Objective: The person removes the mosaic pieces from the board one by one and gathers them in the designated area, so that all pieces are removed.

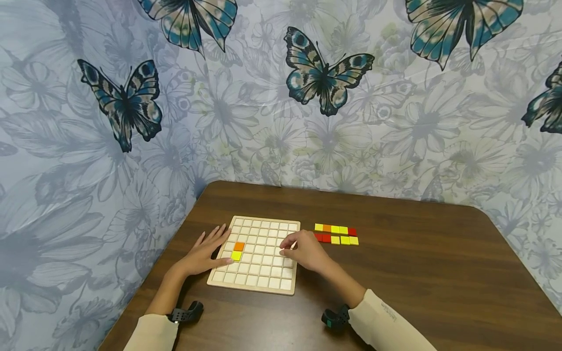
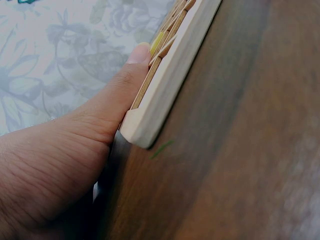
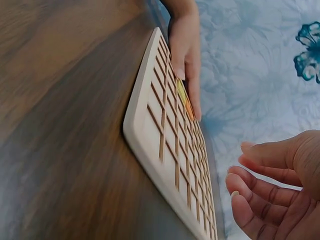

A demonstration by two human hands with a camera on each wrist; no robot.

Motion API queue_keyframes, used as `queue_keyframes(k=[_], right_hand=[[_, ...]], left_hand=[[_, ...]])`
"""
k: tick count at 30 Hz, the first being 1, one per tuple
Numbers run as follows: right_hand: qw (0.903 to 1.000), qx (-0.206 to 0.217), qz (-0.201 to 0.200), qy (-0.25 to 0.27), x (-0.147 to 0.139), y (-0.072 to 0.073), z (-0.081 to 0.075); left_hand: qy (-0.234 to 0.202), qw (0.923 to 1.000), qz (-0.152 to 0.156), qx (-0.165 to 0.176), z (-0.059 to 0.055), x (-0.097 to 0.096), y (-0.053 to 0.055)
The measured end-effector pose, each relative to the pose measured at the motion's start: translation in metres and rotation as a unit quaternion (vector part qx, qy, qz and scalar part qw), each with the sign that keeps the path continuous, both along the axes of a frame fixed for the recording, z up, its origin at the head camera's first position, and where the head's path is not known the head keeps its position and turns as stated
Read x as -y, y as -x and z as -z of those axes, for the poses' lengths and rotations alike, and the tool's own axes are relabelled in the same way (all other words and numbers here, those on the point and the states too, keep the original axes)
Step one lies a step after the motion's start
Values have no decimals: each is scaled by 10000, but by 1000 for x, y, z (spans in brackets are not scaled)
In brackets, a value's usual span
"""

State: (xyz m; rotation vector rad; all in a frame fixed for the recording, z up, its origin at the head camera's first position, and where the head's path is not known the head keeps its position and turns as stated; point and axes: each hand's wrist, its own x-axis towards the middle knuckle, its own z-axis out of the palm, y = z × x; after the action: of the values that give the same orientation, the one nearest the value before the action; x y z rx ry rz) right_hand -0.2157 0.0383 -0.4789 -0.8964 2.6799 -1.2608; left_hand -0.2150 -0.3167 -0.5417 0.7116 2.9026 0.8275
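Observation:
A pale wooden grid board lies on the table, with an orange tile and a yellow tile side by side in its left part. My left hand rests along the board's left edge, fingers spread and straight. Its thumb reaches over the rim close to the yellow tile. Over the board's right side hovers my right hand, the thumb and index fingertips near each other. In the right wrist view its fingers are loosely bent, and nothing shows between them.
Two rows of small square tiles, yellow, orange and red, lie right of the board, partly behind my right hand. The brown table stretches to the right. A butterfly-patterned cloth hangs behind and at the left.

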Motion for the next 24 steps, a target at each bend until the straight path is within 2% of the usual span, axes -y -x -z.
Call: queue_keyframes(k=[10,24], right_hand=[[9980,-428,-229,-413,36,-1,-6],[9967,-568,-250,-519,72,14,7]], left_hand=[[-24,10000,8,39,-2,0,-1],[-2,10000,-11,38,-2,0,-2]])
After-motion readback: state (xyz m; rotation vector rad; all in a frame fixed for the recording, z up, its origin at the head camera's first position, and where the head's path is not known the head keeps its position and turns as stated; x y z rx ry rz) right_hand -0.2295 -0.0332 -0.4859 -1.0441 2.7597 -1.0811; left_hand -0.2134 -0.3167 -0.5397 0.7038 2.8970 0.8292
